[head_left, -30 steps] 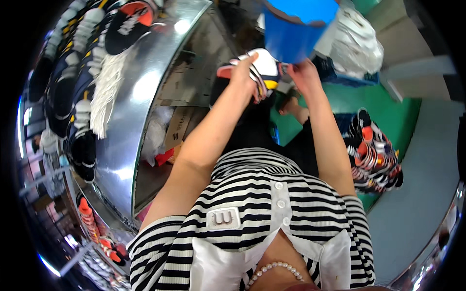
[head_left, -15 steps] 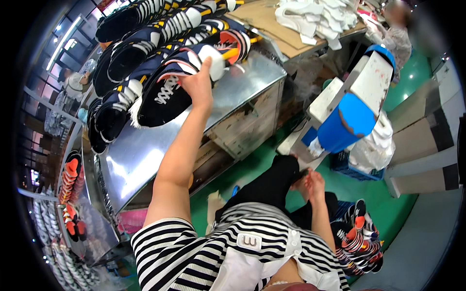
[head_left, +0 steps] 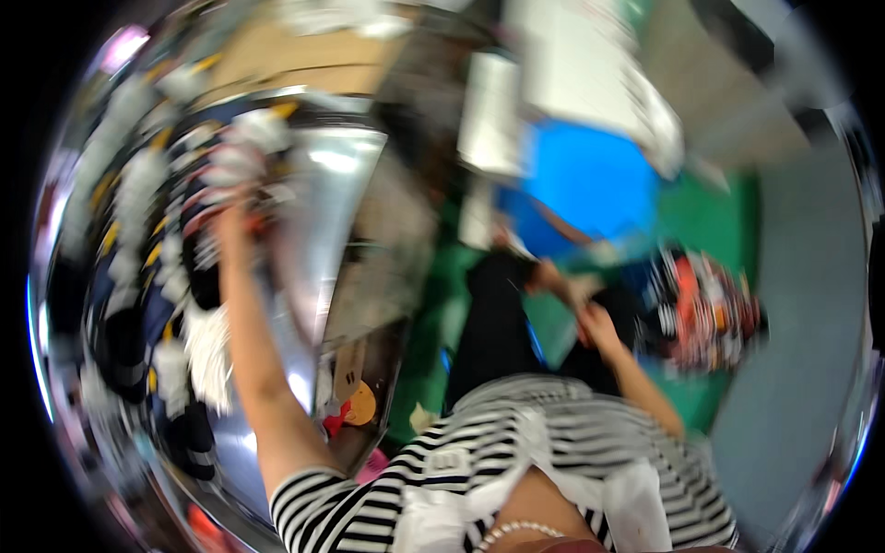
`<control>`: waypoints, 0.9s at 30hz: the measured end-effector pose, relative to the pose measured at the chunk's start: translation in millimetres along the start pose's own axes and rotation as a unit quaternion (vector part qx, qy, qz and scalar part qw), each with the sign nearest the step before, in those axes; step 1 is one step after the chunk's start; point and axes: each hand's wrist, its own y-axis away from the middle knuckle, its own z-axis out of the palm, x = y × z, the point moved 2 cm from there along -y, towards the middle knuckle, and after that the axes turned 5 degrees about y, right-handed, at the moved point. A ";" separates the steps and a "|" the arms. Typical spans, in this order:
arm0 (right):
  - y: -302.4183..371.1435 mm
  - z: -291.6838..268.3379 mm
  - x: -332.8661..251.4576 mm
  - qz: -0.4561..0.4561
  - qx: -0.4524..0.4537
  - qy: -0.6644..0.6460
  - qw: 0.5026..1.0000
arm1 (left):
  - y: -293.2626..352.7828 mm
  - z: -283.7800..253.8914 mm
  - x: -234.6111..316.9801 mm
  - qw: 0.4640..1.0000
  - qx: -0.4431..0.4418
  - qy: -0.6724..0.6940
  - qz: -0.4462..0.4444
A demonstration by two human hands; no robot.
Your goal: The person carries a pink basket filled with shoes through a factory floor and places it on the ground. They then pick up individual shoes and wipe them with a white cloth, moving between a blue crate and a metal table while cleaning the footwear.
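Observation:
My left arm reaches out to the metal-topped table [head_left: 323, 198]. My left hand [head_left: 236, 214] is at a row of nested shoe uppers [head_left: 235, 166] with white and red-edged parts, its fingers smeared by motion. Below that hand, a bundle of white strands [head_left: 210, 355], like laces or fringe, hangs beside my forearm. More dark shoe uppers [head_left: 124, 336] with white and yellow parts stand in rows farther left. Low over my lap is my right hand [head_left: 597, 323], near my knees. Blur hides its fingers, and nothing can be made out in it.
A blue bin [head_left: 590, 180] stands ahead, against a white boxy structure [head_left: 572, 64]. On the floor to the right is a pile of striped shoe uppers [head_left: 705, 313]. Brown board [head_left: 304, 60] with white pieces lies beyond the table. A grey panel [head_left: 793, 313] rises at the far right.
The view has swung to the right, so the table and uppers now appear farther left and everything is blurred. My left hand is still at the uppers. My right hand remains low by my knees.

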 end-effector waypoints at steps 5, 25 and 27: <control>6.1 -3.5 -37.7 -0.082 0.058 0.079 0.992 | 5.6 -13.5 6.9 0.965 0.227 0.129 0.025; 82.7 -425.2 202.3 0.124 0.691 0.151 0.696 | 401.2 548.5 193.6 0.785 -0.511 -0.014 0.350; 77.5 -466.0 204.6 0.170 0.666 0.208 0.696 | 416.2 659.4 229.2 0.773 -0.531 -0.025 0.347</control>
